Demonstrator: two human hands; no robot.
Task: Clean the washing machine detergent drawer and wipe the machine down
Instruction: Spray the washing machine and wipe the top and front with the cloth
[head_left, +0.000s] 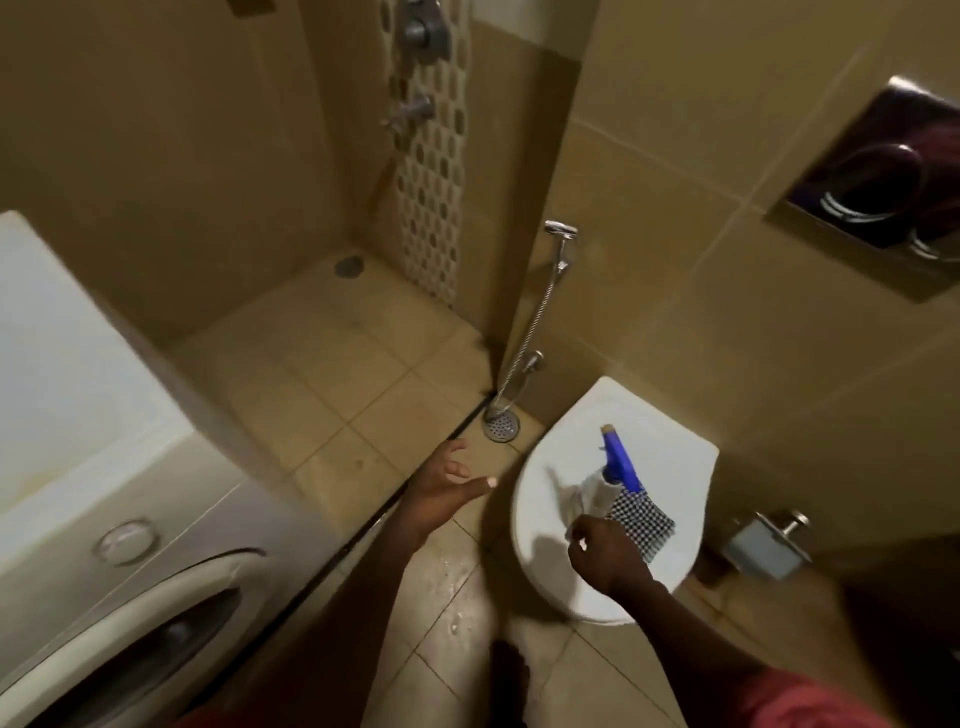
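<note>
The white front-loading washing machine (104, 467) is sitting at the left edge, its round door (156, 649) facing the tiled floor (332, 374). Beside it, the left hand (441, 493) is hovering over the floor with its fingers spread and relaxed, grasping nothing. Farther right, a spray bottle (615, 467) with a blue trigger head is lying on the closed toilet lid (550, 561), next to a blue-and-white checked cloth (641, 522). The right hand (610, 558) is reaching over the lid with its fingers curled at the bottle's base; blur is hiding whether they are actually gripping it. A toilet-roll holder (766, 545) is hanging on the wall at far right.
</note>
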